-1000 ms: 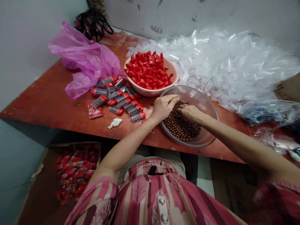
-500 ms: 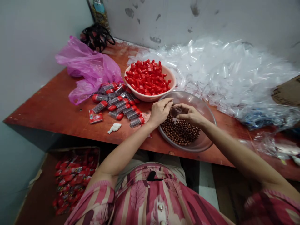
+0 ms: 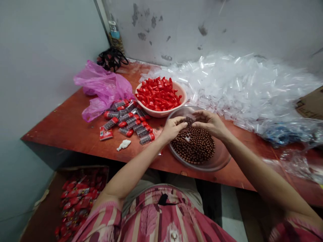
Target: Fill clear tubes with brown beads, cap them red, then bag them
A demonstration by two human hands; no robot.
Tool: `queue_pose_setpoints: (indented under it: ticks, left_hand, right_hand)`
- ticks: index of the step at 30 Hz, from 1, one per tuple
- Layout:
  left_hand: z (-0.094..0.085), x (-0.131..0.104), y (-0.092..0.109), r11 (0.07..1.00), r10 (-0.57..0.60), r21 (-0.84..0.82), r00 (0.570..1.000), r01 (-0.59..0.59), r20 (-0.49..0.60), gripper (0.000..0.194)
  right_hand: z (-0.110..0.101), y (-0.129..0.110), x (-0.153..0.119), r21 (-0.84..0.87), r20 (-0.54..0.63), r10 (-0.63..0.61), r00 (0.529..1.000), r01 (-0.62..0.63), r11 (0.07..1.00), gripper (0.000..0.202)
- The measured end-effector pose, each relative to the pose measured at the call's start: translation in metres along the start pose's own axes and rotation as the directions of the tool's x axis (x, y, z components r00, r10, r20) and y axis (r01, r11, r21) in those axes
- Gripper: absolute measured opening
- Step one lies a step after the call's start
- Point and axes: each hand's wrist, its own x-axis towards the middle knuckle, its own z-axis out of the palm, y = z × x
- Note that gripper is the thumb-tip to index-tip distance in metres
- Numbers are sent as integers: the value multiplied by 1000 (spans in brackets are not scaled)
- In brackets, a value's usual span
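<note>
Apparently the bead-filled clear tube (image 3: 188, 123) hovers at the bowl's (image 3: 222, 151) eleven o'clock so strays would drop among the loose beads (image 3: 196, 148); the left hand (image 3: 174, 129) pinches it, the right hand (image 3: 211, 123) curls alongside, contact unclear. For easy reach, seemingly, finished tubes (image 3: 133, 119) lie at ten o'clock, red caps (image 3: 158, 95) at half past ten, clear sleeves (image 3: 242, 87) at one.

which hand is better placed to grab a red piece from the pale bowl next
Probably the left hand: it looks nearer the pale bowl of red pieces, while the right hand is farther off, over the bead bowl.
</note>
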Motion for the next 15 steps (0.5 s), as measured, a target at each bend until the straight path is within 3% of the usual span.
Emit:
queue_pose_setpoints:
  ticks: [2, 4, 7, 9, 12, 15]
  left_hand:
    - [1, -4, 4, 995, -17, -98, 1000, 15, -17, 39]
    - [2, -8, 7, 989, -28, -142, 1000, 26, -12, 45]
    - [3, -11, 10, 985, -48, -166, 999, 49, 9, 49]
    - [2, -11, 9, 982, -60, -177, 998, 62, 19, 50]
    - [2, -11, 7, 982, -59, -181, 998, 61, 18, 52]
    - [1, -11, 4, 987, -23, -161, 1000, 23, -2, 52]
  right_hand:
    - [-11, 0, 18, -108, -57, -7, 998, 1, 994, 40]
    - [-17, -2, 42, -324, -109, -50, 993, 12, 946, 32]
    - [-11, -4, 84, -662, -50, -114, 992, 53, 748, 28]
    - [1, -4, 114, -810, -2, -86, 996, 48, 584, 29]
    - [20, 0, 158, -915, -7, -8, 1000, -4, 403, 33]
    - [37, 10, 195, -935, 6, 28, 1000, -5, 355, 36]
